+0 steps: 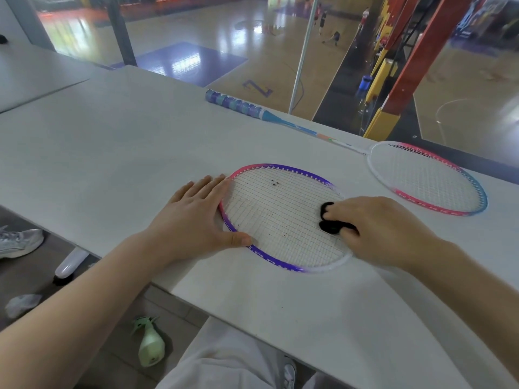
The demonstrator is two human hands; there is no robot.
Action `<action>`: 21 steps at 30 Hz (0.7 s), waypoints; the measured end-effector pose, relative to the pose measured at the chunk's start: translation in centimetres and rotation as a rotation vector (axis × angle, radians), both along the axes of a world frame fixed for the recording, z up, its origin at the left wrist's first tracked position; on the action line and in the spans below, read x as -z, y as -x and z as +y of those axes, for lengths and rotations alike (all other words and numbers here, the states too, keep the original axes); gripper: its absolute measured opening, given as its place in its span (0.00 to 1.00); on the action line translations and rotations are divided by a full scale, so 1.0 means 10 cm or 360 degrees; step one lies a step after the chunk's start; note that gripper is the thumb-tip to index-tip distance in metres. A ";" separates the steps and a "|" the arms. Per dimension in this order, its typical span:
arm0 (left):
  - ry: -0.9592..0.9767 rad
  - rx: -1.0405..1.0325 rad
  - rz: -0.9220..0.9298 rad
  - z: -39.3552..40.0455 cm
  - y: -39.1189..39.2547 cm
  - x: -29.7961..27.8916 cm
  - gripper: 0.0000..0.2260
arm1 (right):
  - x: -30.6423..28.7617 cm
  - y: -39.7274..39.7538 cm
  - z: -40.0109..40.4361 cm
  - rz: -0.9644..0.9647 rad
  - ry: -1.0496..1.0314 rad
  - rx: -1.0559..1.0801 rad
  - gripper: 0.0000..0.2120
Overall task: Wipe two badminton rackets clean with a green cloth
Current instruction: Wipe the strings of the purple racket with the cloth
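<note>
A purple and pink badminton racket (280,217) lies flat on the white table (118,153), near its front edge. A pink and blue racket with a taped handle (427,178) lies behind it, to the right, near the far edge. Under the table, on the floor, a pale green spray bottle (150,343) lies to the left.

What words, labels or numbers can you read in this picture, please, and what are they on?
"Z": purple mark painted on the court floor.
Near racket: white lettering on the purple rim, too blurred to read.
Far racket: lettering on the pink rim, too small to read.
Nothing else legible.
</note>
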State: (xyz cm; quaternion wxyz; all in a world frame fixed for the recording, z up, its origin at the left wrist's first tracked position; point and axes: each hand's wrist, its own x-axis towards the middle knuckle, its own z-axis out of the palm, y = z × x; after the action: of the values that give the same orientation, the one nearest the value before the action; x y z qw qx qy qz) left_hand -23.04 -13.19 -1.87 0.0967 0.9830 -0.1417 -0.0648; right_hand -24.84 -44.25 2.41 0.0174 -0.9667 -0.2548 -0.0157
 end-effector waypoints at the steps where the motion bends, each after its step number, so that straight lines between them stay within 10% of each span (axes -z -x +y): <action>1: 0.0004 0.0003 -0.0006 0.01 0.00 0.01 0.56 | 0.00 0.04 -0.08 -0.0014 0.0000 0.0001 0.12; 21: 0.0013 -0.0006 -0.0085 -0.01 0.03 0.00 0.56 | 0.11 -0.91 1.04 0.0064 -0.0205 -0.0258 0.15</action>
State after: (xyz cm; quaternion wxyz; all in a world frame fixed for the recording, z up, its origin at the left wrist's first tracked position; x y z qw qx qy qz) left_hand -23.34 -13.28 -1.92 0.0971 0.9843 -0.1426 -0.0379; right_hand -15.73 -33.89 1.36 0.0859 -0.9399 -0.3303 -0.0112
